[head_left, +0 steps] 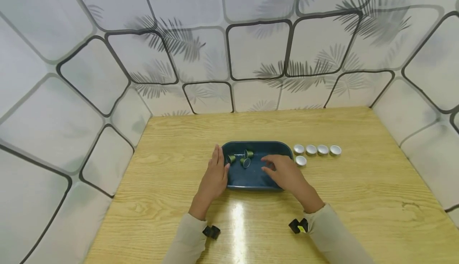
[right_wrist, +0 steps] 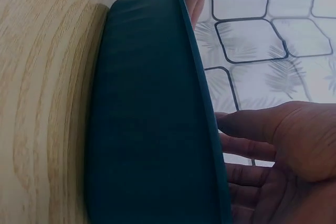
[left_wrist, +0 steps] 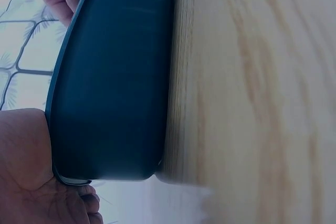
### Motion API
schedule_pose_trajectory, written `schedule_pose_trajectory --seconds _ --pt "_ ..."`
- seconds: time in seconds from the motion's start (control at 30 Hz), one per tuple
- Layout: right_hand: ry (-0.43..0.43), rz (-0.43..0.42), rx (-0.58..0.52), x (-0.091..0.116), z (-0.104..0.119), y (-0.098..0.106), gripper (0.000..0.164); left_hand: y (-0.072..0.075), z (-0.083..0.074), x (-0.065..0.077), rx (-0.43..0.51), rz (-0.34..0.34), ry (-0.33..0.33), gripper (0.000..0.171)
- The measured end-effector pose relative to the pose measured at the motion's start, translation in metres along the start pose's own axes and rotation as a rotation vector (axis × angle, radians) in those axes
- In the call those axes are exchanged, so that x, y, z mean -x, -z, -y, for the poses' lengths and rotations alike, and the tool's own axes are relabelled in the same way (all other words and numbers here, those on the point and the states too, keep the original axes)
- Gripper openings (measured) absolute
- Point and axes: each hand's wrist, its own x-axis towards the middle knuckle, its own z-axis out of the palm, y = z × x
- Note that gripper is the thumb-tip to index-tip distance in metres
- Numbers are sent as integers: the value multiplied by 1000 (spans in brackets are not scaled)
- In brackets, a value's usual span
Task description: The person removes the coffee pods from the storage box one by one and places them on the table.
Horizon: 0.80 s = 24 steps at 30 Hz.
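Note:
A dark blue tray (head_left: 251,180) with raised sides stands on the table. Inside it, toward the left, lie three small green coffee capsules: one by the left wall (head_left: 231,159), one farther back (head_left: 248,153) and one in front (head_left: 245,163). My left hand (head_left: 214,176) rests along the tray's left rim, fingers straight; the left wrist view shows the palm (left_wrist: 23,150) against that rim. My right hand (head_left: 285,172) hovers over the tray's right part, thumb and fingers apart with nothing between them. In the right wrist view its fingers (right_wrist: 247,148) reach past the rim.
Several small white round dishes stand right of the tray, most in a row (head_left: 322,149), with one dish (head_left: 301,160) nearer me. The wooden table (head_left: 161,168) meets patterned cloth walls (head_left: 258,53) at its back and sides. A black device (head_left: 211,232) sits at each wrist.

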Motion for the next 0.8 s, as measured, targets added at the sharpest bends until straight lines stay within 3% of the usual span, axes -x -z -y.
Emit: schedule_pose_trajectory --seconds 0.43,0.8 --pt "39 55 26 -19 0 -12 39 -1 1 1 -5 -2 -10 64" --pt "104 76 146 -31 7 -24 44 -1 0 0 1 -9 -4 64"
